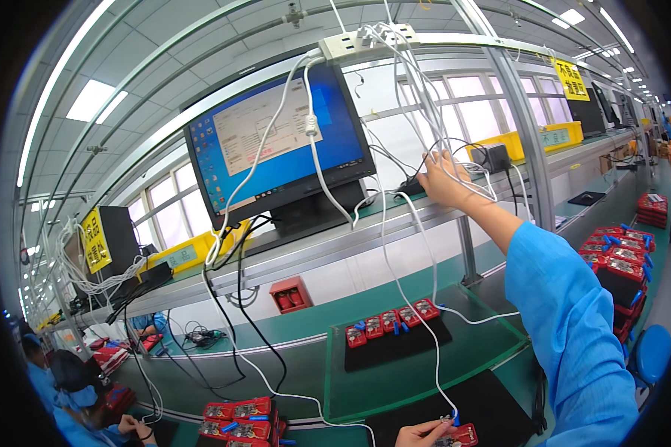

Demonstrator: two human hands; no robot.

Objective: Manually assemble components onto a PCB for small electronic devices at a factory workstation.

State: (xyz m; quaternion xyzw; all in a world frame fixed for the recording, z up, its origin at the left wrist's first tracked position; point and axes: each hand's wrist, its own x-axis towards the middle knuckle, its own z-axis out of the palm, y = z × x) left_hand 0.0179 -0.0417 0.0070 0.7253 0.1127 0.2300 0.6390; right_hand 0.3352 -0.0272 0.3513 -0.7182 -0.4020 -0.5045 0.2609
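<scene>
At the bottom edge, my left hand is closed, its fingertips pinched at the blue-ended plug of a white cable. Right beside those fingers lies a red-cased circuit board, partly cut off by the picture's edge. My right hand reaches up to the shelf, fingers bent among white and black cables. A small dark object, perhaps a mouse, sits by its thumb; what the fingers cover is hidden. Left of that hand stands a monitor with a window showing on its screen.
Red-cased boards with blue parts lie in a row on a black mat, in a stack lower left, and in piles at right. A power strip hangs above, cables dangling. A metal post stands right. Co-workers sit lower left.
</scene>
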